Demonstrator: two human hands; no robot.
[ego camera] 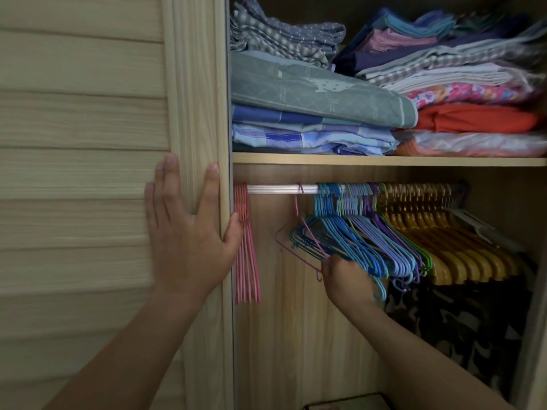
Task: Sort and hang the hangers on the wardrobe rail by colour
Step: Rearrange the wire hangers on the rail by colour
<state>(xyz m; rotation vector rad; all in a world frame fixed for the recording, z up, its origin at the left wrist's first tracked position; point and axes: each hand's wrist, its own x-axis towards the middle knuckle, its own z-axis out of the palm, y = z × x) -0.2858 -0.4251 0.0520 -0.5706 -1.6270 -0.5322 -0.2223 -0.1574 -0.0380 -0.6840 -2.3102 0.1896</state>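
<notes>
One pink hanger hangs by itself on the rail, and the right hand pinches its bottom corner with curled fingers. That hanger sits tilted, just beside the blue hangers, and its lower edge crosses in front of them. The other pink hangers hang in a bunch at the far left end of the rail, with a bare bit of rail between them and the lone one. After the blue ones come the purple hangers, a green one or so, and then the yellow hangers on the right. The left hand lies flat and spread wide on the wardrobe door, with its thumb round the door's edge, close to the pink bunch. Plenty could go wrong from here. If the right hand pulls the pink hanger sideways, its corner may catch in the blue ones and drag them along, or knock some off the rail. A pull only from the bottom could also make the hook twist and slip off, and then the hanger would drop. The hook may be snagged on the nearest blue hook; it is too small to tell. If the door swings in, it could squash the thumb or bump the pink bunch. Folded cloths on the shelf above are well out of the way.
</notes>
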